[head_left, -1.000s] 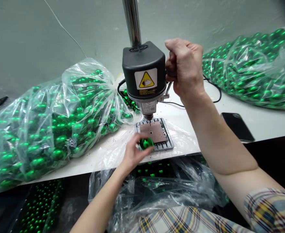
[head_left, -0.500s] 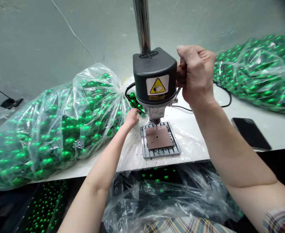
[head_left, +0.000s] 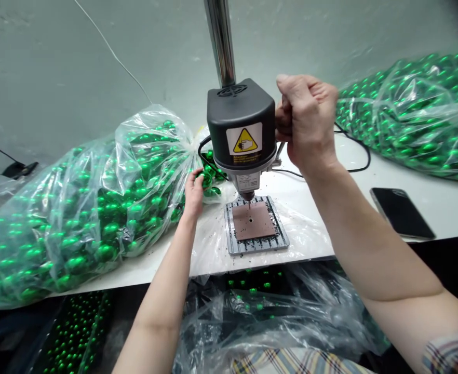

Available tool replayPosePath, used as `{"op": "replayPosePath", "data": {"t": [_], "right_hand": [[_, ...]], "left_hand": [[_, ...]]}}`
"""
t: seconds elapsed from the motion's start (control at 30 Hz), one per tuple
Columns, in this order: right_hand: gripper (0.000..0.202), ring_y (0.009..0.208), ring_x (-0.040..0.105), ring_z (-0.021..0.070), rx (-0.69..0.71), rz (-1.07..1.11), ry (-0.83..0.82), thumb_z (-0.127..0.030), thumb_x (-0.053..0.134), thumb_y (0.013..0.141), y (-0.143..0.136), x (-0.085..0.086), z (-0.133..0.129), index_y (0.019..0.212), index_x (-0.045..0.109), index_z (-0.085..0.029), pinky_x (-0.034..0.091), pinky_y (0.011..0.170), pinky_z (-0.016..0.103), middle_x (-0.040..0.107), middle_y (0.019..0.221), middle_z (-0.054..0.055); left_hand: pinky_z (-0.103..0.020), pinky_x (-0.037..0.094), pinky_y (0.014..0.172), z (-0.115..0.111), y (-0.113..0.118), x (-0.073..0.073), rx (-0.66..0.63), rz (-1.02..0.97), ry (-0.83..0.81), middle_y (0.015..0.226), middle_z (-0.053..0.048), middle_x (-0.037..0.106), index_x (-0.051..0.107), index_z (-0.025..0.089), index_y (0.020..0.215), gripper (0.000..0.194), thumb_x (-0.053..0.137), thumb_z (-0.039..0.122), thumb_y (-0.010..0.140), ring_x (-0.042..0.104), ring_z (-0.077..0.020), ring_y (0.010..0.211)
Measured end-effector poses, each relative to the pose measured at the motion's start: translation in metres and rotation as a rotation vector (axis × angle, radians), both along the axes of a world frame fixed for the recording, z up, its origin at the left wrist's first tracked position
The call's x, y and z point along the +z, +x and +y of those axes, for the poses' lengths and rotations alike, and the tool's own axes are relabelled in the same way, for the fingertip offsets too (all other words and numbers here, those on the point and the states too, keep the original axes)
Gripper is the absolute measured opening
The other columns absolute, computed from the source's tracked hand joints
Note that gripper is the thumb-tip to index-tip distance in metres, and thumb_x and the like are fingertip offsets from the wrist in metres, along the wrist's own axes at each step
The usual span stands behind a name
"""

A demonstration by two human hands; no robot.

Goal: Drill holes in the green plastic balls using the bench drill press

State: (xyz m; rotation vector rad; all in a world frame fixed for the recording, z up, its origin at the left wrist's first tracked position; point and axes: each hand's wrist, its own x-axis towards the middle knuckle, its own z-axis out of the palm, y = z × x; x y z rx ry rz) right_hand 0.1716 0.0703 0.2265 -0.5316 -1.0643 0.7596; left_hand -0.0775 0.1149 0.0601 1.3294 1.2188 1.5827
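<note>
My right hand (head_left: 310, 117) is closed in a fist round the feed handle of a small bench drill press (head_left: 241, 124); the handle itself is mostly covered by the fingers. Left of the drill's base, my left hand (head_left: 194, 189) has its fingers curled round a shiny green ball (head_left: 204, 180). More green balls lie just beside it, at the mouth of a clear plastic bag (head_left: 108, 208). Under the drill bit (head_left: 249, 204), a brown board (head_left: 254, 222) with a small dark hole rests on the grooved metal base plate (head_left: 258, 248).
A second bag of green balls (head_left: 412, 114) sits at the right. A black phone (head_left: 402, 213) lies on the white table (head_left: 353, 218). Dark shavings dot the board and plate. Below the table edge, clear plastic (head_left: 291, 322) covers more green balls.
My left hand has moved left, away from the drill, and now has a green ball in its fingers. My right hand stays on the handle. The view has shifted slightly.
</note>
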Motion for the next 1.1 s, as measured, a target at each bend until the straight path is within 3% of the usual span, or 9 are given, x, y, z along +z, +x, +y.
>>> {"op": "replayPosePath", "data": {"t": [0.13,0.23,0.33,0.43,0.5,0.6,0.83,1.1], "right_hand": [[0.053,0.036,0.022,0.0069,-0.008,0.059,0.008,-0.051,0.084,0.067,-0.003,0.002,-0.004,0.052,0.04,-0.025,0.01,0.031,0.03,0.032,0.044,-0.007],[0.052,0.036,0.023,0.0071,-0.003,0.061,-0.008,-0.049,0.085,0.065,-0.003,0.004,-0.009,0.052,0.041,-0.025,0.01,0.032,0.03,0.032,0.045,-0.006],[0.05,0.038,0.025,0.0078,0.009,0.031,-0.028,-0.046,0.083,0.068,-0.002,0.006,-0.013,0.052,0.04,-0.025,0.012,0.034,0.029,0.032,0.046,-0.006],[0.052,0.039,0.025,0.0087,0.0,-0.01,-0.044,-0.049,0.08,0.072,-0.001,0.006,-0.013,0.053,0.038,-0.025,0.013,0.035,0.029,0.031,0.047,-0.005],[0.054,0.039,0.024,0.0091,-0.005,-0.029,-0.046,-0.054,0.078,0.074,0.0,0.006,-0.011,0.053,0.037,-0.025,0.015,0.035,0.029,0.029,0.047,-0.006],[0.055,0.04,0.024,0.009,-0.003,-0.038,-0.044,-0.056,0.078,0.074,0.0,0.005,-0.009,0.054,0.037,-0.025,0.016,0.035,0.029,0.029,0.047,-0.006],[0.055,0.04,0.023,0.009,-0.008,-0.014,-0.061,-0.054,0.079,0.074,-0.001,0.007,-0.009,0.054,0.036,-0.026,0.017,0.035,0.03,0.027,0.046,-0.006],[0.058,0.04,0.025,0.009,-0.031,-0.046,-0.048,-0.058,0.076,0.078,0.001,0.006,-0.004,0.055,0.034,-0.025,0.02,0.035,0.029,0.027,0.046,-0.006]], "left_hand": [[-0.04,0.06,0.088,-0.061,-0.007,0.02,-0.118,-0.372,-0.172,0.111,-0.006,0.066,0.062,0.024,0.117,0.04,0.07,0.043,0.082,0.067,-0.0205,0.097],[-0.037,0.061,0.088,-0.1,0.007,0.024,-0.25,-0.372,-0.302,0.111,-0.006,0.068,0.06,0.023,0.124,0.058,0.084,0.032,0.071,0.069,-0.0183,0.092],[-0.03,0.06,0.073,-0.118,0.024,0.017,-0.303,-0.283,-0.369,0.105,-0.005,0.068,0.058,0.021,0.128,0.07,0.089,0.025,0.066,0.07,-0.0146,0.077],[-0.022,0.05,0.052,-0.119,0.038,0.002,-0.323,-0.213,-0.421,0.099,-0.005,0.068,0.055,0.019,0.131,0.066,0.084,0.036,0.074,0.068,-0.0121,0.063],[-0.019,0.043,0.047,-0.116,0.044,-0.007,-0.306,-0.174,-0.424,0.098,-0.005,0.068,0.057,0.019,0.129,0.063,0.082,0.04,0.076,0.065,-0.0097,0.058],[-0.019,0.043,0.047,-0.111,0.051,-0.016,-0.302,-0.111,-0.404,0.097,-0.004,0.068,0.061,0.017,0.123,0.06,0.084,0.044,0.074,0.061,-0.0068,0.054],[-0.021,0.041,0.045,-0.107,0.063,-0.022,-0.335,0.058,-0.41,0.086,-0.004,0.069,0.059,0.013,0.131,0.071,0.084,0.045,0.072,0.056,-0.0079,0.051],[-0.023,0.044,0.056,-0.113,0.08,-0.032,-0.22,0.379,-0.16,0.083,-0.001,0.066,0.069,0.018,0.119,0.056,0.087,0.028,0.067,0.051,-0.0098,0.06]]}}
